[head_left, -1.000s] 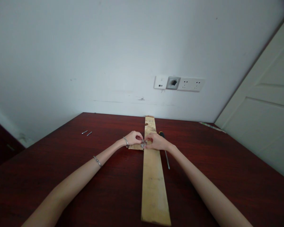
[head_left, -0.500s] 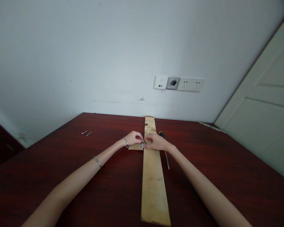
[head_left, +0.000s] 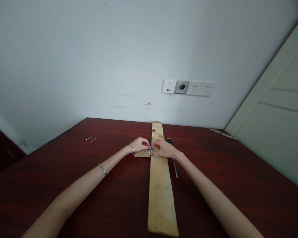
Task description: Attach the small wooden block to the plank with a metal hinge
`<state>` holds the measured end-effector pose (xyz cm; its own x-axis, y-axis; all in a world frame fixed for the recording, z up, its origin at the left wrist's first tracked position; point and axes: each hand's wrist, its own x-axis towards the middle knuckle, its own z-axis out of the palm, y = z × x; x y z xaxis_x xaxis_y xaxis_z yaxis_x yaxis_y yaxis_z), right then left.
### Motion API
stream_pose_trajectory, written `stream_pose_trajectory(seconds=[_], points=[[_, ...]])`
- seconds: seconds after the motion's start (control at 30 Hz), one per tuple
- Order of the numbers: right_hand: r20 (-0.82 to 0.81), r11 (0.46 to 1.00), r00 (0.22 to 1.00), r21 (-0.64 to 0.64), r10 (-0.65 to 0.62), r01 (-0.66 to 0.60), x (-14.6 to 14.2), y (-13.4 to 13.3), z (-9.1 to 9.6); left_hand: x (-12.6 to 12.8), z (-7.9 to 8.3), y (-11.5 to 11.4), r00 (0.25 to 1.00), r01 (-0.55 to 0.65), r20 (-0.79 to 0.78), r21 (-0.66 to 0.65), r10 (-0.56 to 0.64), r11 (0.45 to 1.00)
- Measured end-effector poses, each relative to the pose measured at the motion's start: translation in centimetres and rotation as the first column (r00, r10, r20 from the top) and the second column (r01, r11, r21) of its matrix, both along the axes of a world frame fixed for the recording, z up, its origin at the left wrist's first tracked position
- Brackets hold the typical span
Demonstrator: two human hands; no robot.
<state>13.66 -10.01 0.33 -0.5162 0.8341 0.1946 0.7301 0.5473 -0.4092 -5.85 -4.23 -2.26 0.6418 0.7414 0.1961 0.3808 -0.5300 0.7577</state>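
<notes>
At six o'clock, nearest to the body, lies the end of the long wooden board (head_left: 162, 198), flat on the dark red table (head_left: 114, 205). It runs away toward twelve, so perhaps it is laid like this for both arms to reach its middle easily. The left forearm comes from seven o'clock, the right from five.

In the centre there is a small metal piece (head_left: 149, 152), sitting on the seam where the short board (head_left: 142, 154), at nine o'clock, meets the long one. The left hand (head_left: 140, 144) has thumb and forefinger pinched together, seemingly on the left edge of this piece. The right hand (head_left: 164, 148) rests over the long board; its thumb and forefinger are curved, tips a little apart at the right edge, and whether they grip I cannot tell. Coming from two sides, the hands probably keep the piece steady.

The screwdriver (head_left: 175, 168) lies just beside the right hand, around three o'clock, maybe for easy reach. Farther, at ten, two thin metal pins (head_left: 91, 139) lie apart from the work.
</notes>
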Motion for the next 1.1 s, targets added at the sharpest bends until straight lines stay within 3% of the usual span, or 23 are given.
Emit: stream_pose_trajectory(seconds=[0.53,0.9,1.1], points=[[-0.018,1.0,1.0,0.003,0.001,-0.001,0.1,0.2,-0.4,0.1,-0.4,0.1,1.0,0.004,-0.004,0.019,-0.004,1.0],[-0.027,1.0,1.0,-0.013,0.002,-0.003,0.2,0.3,-0.5,-0.6,-0.4,0.8,0.998,0.057,0.037,-0.052,-0.055,0.997],[-0.05,0.999,0.999,-0.037,0.008,-0.01,0.3,0.5,-0.7,-0.9,-0.5,1.1,0.999,0.052,0.002,0.017,-0.052,0.998]])
